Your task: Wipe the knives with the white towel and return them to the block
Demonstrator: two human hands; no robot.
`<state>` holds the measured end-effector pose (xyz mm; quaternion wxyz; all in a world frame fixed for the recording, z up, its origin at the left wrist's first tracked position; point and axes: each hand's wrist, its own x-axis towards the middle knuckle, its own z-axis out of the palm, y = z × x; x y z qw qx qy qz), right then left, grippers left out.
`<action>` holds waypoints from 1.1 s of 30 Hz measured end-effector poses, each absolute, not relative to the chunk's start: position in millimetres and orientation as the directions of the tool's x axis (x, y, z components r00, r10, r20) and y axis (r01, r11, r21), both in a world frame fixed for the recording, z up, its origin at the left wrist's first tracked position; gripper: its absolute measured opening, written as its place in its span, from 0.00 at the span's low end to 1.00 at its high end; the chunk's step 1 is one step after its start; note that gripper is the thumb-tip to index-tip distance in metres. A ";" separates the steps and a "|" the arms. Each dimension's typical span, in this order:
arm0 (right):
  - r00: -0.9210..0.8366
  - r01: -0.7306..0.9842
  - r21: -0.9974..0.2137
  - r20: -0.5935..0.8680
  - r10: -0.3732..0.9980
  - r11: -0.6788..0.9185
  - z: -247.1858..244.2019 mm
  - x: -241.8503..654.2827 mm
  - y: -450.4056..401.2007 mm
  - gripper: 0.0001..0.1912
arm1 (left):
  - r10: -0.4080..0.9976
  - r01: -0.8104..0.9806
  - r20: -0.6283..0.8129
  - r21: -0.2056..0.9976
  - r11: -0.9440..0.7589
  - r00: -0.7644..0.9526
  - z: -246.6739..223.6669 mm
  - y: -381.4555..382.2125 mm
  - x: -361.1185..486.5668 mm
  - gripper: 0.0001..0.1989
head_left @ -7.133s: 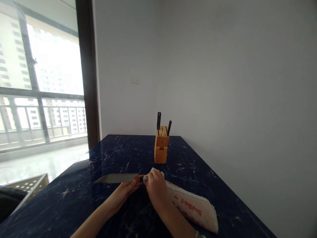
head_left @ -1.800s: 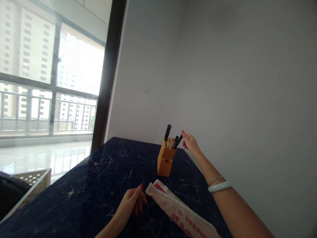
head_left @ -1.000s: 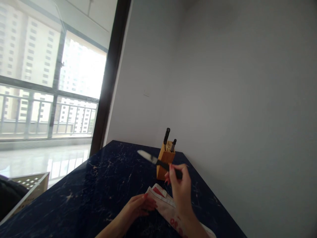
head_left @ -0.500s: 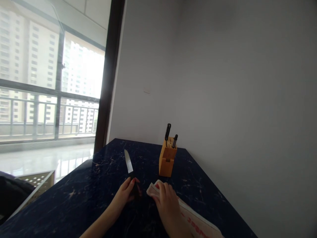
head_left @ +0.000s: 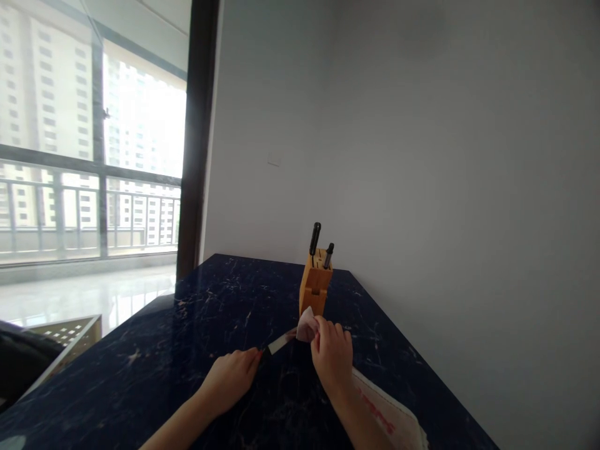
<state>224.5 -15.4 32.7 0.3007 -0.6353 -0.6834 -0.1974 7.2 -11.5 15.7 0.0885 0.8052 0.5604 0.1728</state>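
My left hand (head_left: 234, 377) is closed round the dark handle of a kitchen knife (head_left: 280, 343). Its blade points to the right and away from me, and the far end meets or passes behind a pale cloth (head_left: 306, 327); I cannot tell which. The fingers of my right hand (head_left: 332, 351) pinch that cloth. More whitish cloth with red lettering lies under and beside my right forearm. Just beyond the cloth stands a wooden knife block (head_left: 315, 281), its lower part covered. Two black handles rise from its top slots.
The dark blue marbled table (head_left: 244, 294) runs back to a grey wall (head_left: 422, 187). At the left, beside the table, are a perforated chair-like frame (head_left: 77, 337) and a black item (head_left: 23, 356). A large window (head_left: 94, 187) fills the left side.
My left hand has swung the knife from pointing away to pointing right, its blade coming to the cloth. My right hand has moved the cloth slightly up and right, in front of the block.
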 end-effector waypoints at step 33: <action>-0.239 0.849 -0.287 0.541 0.807 0.444 5.3 187.5 -15.2 0.07 | 0.901 0.907 0.156 0.062 -0.418 0.404 8.0 -21.2 26.8 0.23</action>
